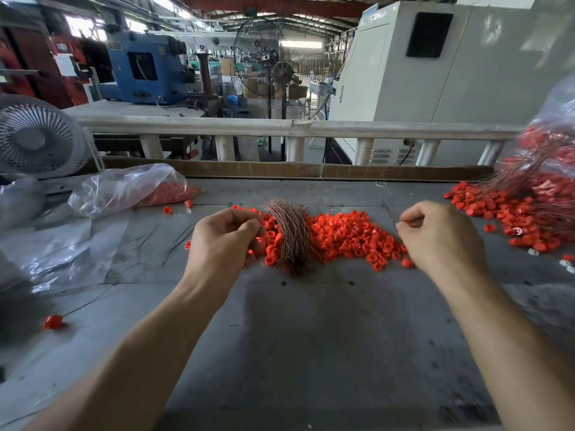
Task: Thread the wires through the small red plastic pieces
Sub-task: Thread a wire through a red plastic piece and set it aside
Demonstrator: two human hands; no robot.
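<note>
A: Head view, workshop bench: your left hand [222,236] hovers at the near edge of the heap of red plastic pieces [345,236], fingers curled in; a glint of red shows at the fingertips, though whether you actually hold a piece I cannot tell

B: And the right?

A: Your right hand [435,234] pinches thumb to forefinger on a thin wire [390,211] that rises dark from the pinch. The bundle of copper wires [289,234] lies across the heap, between your hands

B: Which step is this?

A: By my reading, the start of one threading: wire picked, piece being fetched. Next calls for bringing the wire tip to a piece's hole, both hands close and steady

B: Finished work?

A: Threaded pieces [525,213] seem piled at far right beside a plastic bag [557,141]; one lone wired piece [53,321] lies at near left
</note>
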